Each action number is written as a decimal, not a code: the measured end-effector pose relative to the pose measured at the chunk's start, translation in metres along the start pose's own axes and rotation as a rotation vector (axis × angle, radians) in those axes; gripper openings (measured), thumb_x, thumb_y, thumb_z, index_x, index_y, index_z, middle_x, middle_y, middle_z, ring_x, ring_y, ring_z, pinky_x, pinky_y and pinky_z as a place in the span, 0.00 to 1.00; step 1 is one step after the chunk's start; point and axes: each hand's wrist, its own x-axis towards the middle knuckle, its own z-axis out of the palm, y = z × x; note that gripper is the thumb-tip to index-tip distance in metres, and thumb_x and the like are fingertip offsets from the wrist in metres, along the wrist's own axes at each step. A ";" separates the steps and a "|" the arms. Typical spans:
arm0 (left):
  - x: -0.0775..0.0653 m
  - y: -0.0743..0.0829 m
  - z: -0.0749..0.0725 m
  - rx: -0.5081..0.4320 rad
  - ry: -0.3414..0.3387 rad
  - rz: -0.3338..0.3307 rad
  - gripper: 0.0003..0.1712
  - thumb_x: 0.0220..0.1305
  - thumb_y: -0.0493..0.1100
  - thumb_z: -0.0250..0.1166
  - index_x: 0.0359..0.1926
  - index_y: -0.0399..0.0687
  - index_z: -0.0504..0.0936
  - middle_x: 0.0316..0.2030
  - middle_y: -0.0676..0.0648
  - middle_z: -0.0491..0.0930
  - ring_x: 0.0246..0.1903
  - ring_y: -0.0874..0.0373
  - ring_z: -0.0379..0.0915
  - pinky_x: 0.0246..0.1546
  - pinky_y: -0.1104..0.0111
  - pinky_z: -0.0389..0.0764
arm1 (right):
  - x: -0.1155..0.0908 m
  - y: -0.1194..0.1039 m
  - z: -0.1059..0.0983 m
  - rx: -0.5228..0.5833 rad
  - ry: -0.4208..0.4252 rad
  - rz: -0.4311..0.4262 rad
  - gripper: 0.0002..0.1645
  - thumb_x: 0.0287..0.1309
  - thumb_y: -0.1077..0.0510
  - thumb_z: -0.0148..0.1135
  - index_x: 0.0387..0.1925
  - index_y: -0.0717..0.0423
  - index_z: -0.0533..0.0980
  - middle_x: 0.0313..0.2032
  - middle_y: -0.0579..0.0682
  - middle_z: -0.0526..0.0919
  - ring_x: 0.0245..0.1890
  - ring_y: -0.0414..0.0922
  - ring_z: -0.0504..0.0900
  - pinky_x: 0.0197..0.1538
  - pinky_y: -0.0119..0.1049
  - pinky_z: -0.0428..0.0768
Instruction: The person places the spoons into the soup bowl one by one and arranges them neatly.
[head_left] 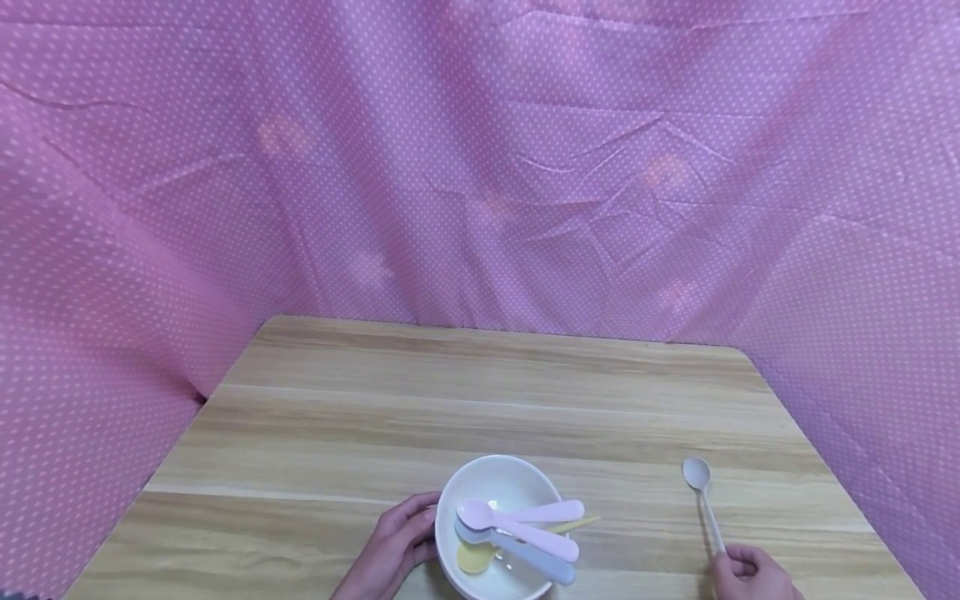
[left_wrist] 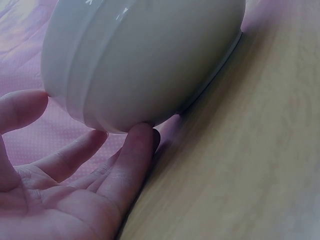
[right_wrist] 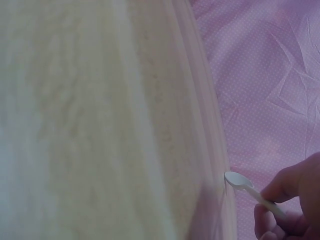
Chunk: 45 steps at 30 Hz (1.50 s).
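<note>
A white bowl (head_left: 501, 475) stands near the front of the table, with several spoons inside and their handles leaning over its right rim. Two are pink (head_left: 538, 537), one is a light blue spoon (head_left: 534, 558) and one a yellow spoon (head_left: 474, 557). My left hand (head_left: 396, 542) touches the bowl's left side; in the left wrist view, its fairly straight fingertips (left_wrist: 140, 137) meet the outer wall. Off to the right, my right hand (head_left: 752, 573) pinches a pale spoon (head_left: 696, 473) by its handle, bowl end pointing away. The right wrist view shows thumb and fingers around this handle (right_wrist: 270, 205).
The wooden table (head_left: 390, 400) has rounded far corners. A pink cloth with white dots (head_left: 465, 167) hangs behind the table and along both sides.
</note>
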 end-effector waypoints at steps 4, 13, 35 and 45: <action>0.001 -0.002 -0.001 -0.004 -0.021 0.017 0.29 0.70 0.42 0.47 0.63 0.24 0.54 0.54 0.42 0.74 0.50 0.58 0.74 0.51 0.65 0.78 | -0.001 -0.001 -0.001 -0.003 0.033 0.014 0.19 0.48 0.53 0.55 0.36 0.63 0.80 0.17 0.41 0.78 0.15 0.29 0.66 0.23 0.26 0.62; 0.001 -0.003 -0.003 -0.016 -0.050 0.039 0.29 0.71 0.41 0.46 0.63 0.23 0.53 0.53 0.45 0.74 0.51 0.58 0.73 0.51 0.65 0.78 | -0.003 -0.010 -0.006 -0.023 0.121 0.013 0.20 0.48 0.52 0.51 0.37 0.59 0.81 0.18 0.43 0.79 0.17 0.35 0.66 0.23 0.30 0.61; 0.002 -0.004 -0.003 -0.021 -0.037 0.025 0.29 0.70 0.42 0.47 0.63 0.24 0.55 0.53 0.44 0.74 0.50 0.57 0.74 0.50 0.64 0.78 | -0.001 -0.018 -0.013 0.004 0.142 0.067 0.22 0.52 0.51 0.48 0.43 0.58 0.79 0.25 0.49 0.80 0.22 0.38 0.68 0.27 0.32 0.61; 0.002 -0.004 -0.003 -0.018 -0.036 0.017 0.29 0.70 0.42 0.47 0.63 0.24 0.55 0.53 0.44 0.74 0.50 0.57 0.74 0.51 0.63 0.78 | -0.001 -0.019 -0.017 0.029 0.166 0.024 0.22 0.52 0.52 0.47 0.42 0.58 0.79 0.33 0.60 0.83 0.17 0.36 0.66 0.22 0.30 0.61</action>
